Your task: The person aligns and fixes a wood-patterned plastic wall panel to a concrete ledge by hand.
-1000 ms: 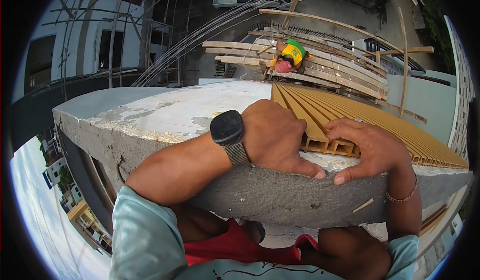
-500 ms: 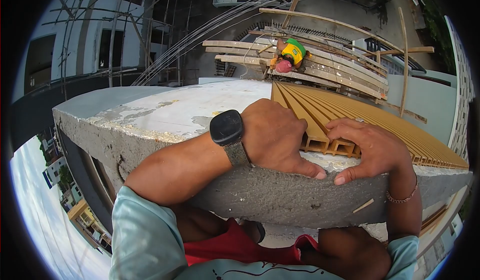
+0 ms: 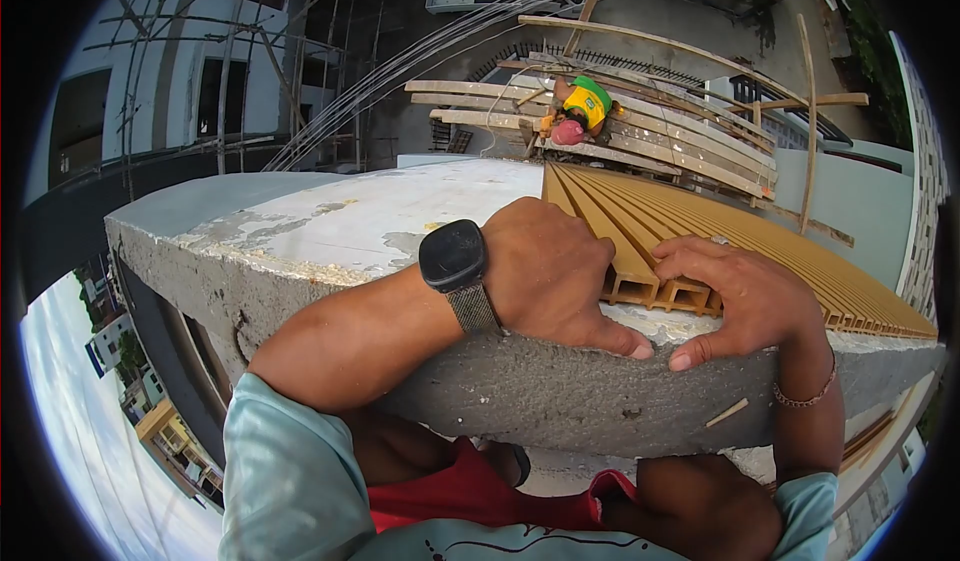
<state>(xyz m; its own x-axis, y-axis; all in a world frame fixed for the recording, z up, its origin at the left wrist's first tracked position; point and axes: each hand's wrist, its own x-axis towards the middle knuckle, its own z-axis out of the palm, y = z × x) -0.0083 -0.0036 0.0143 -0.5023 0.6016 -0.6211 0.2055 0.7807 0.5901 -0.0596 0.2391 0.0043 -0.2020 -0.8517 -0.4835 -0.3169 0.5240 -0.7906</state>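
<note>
My left hand (image 3: 550,276), with a dark watch on its wrist, lies over the top of the concrete wall (image 3: 600,391). Its fingers bend down over the left end of the tan fluted wall panel (image 3: 720,216), with their tips hidden, and its thumb presses on the wall's near edge. Just to the right, my right hand (image 3: 755,291) grips the panel's top end, fingers curled over the ribs and thumb against the concrete. Between the hands, the hollow ends of the panel show. The panel stands against the wall's outer face.
Below, a person (image 3: 585,109) in a yellow and green top is on a scaffold of wooden planks (image 3: 690,146). Cables (image 3: 400,56) cross beyond the wall. Bamboo scaffolding (image 3: 225,91) stands by a building at left. A small stick (image 3: 727,412) lies near my right forearm.
</note>
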